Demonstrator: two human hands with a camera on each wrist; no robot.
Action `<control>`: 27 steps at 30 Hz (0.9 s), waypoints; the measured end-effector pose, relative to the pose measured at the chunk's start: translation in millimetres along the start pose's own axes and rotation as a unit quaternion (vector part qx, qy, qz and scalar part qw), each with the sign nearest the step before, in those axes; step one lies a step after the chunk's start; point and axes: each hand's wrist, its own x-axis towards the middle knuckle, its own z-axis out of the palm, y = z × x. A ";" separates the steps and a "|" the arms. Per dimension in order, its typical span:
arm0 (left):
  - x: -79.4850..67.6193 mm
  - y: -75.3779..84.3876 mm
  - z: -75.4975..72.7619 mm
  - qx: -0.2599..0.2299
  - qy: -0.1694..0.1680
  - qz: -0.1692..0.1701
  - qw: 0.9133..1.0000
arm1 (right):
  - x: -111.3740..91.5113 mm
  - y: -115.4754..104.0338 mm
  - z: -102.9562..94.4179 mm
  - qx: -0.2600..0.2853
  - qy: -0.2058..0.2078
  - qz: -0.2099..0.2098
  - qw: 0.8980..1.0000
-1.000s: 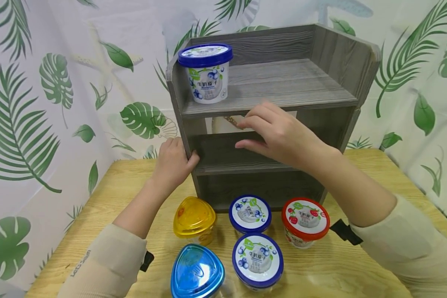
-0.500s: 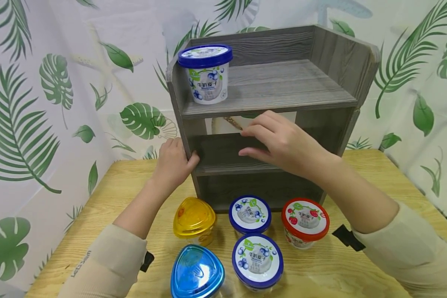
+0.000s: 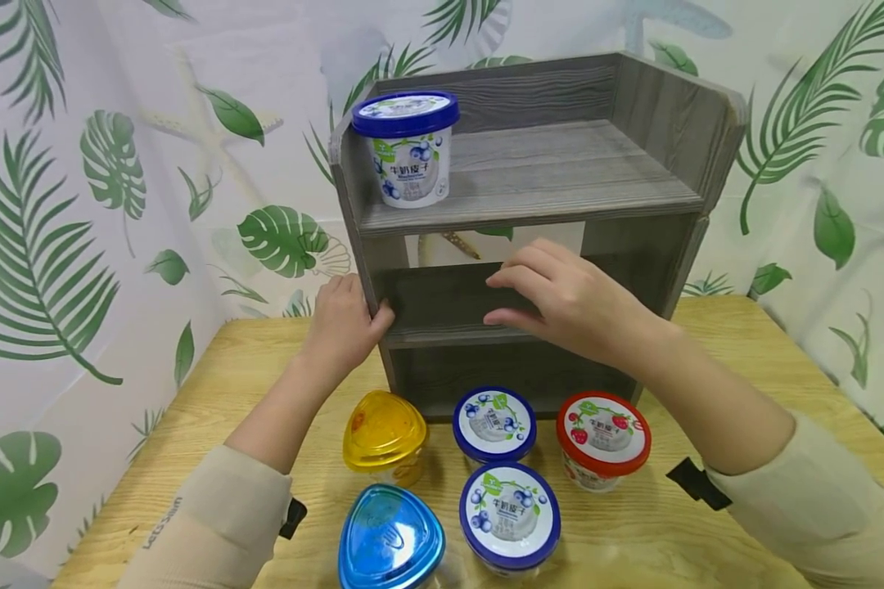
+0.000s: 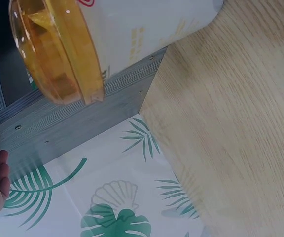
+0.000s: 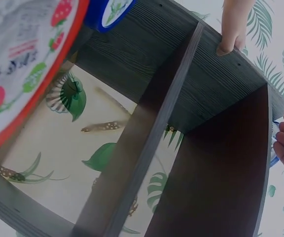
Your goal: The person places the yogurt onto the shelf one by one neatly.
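Note:
My left hand grips the left side panel of a grey wooden shelf, thumb at its front edge and fingers along the outer face. In front of the middle compartment hovers my right hand, fingers loosely bent, thumb apart, holding nothing. A blue-lidded blueberry tub stands upright at the left end of the top shelf. On the table before the unit are two more blue-lidded tubs, one behind and one nearer. A red-lidded strawberry tub is to their right.
A yellow-lidded tub and a blue triangular-lidded tub stand left of the round tubs on the wooden table. Leaf-patterned sheeting covers the walls behind and beside the shelf.
My right hand has moved down and slightly right, away from the top shelf's front edge. The left hand keeps its grip, and the tubs stay where they were.

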 end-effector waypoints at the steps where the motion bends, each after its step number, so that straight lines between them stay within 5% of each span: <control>1: -0.1 0.0 0.1 -0.001 -0.002 -0.001 1.000 | -1.6 -0.4 0.4 0.002 -0.001 0.002 1.000; 27: -1.0 -3.3 3.3 -0.001 0.009 0.008 1.000 | -38.9 -2.6 9.0 0.023 -0.010 0.033 0.999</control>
